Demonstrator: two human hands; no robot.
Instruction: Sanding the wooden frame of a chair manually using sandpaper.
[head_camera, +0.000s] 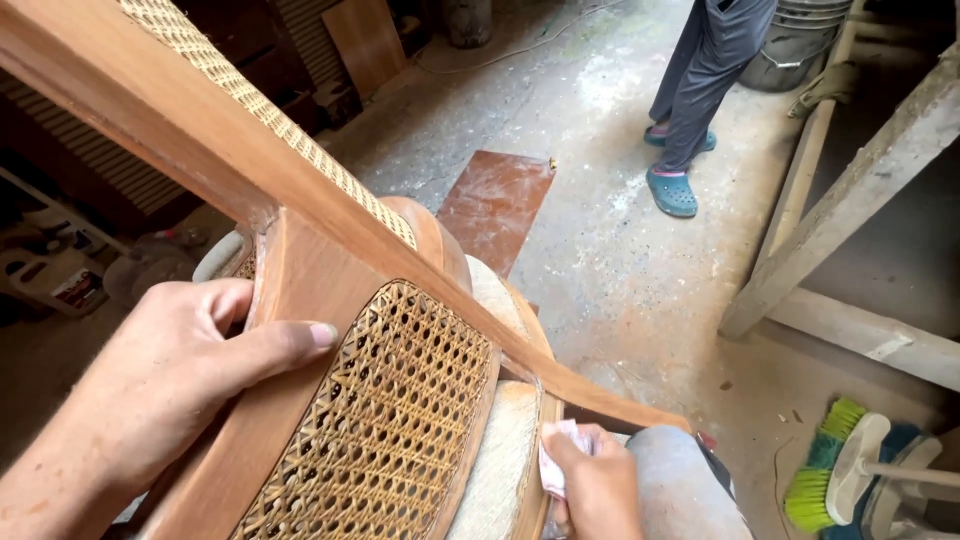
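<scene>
A wooden chair with woven cane panels (395, 410) lies tilted across my lap. My left hand (165, 385) grips its reddish-brown wooden frame (300, 290), thumb stretched along the edge beside the cane panel. My right hand (595, 485) is closed on a small folded pale pinkish sheet, like sandpaper (553, 468), pressed against the chair's lower wooden rail near my grey-clad knee (680, 480). A long wooden rail with a cane strip (250, 100) crosses diagonally from the upper left.
Another person's legs in dark trousers and teal clogs (672, 190) stand on the concrete floor at the top. A brown board (495, 205) lies on the floor. Wooden beams (850, 220) lean at right; brushes with green bristles (830, 465) lie at the lower right. A metal bucket (795, 45) stands behind.
</scene>
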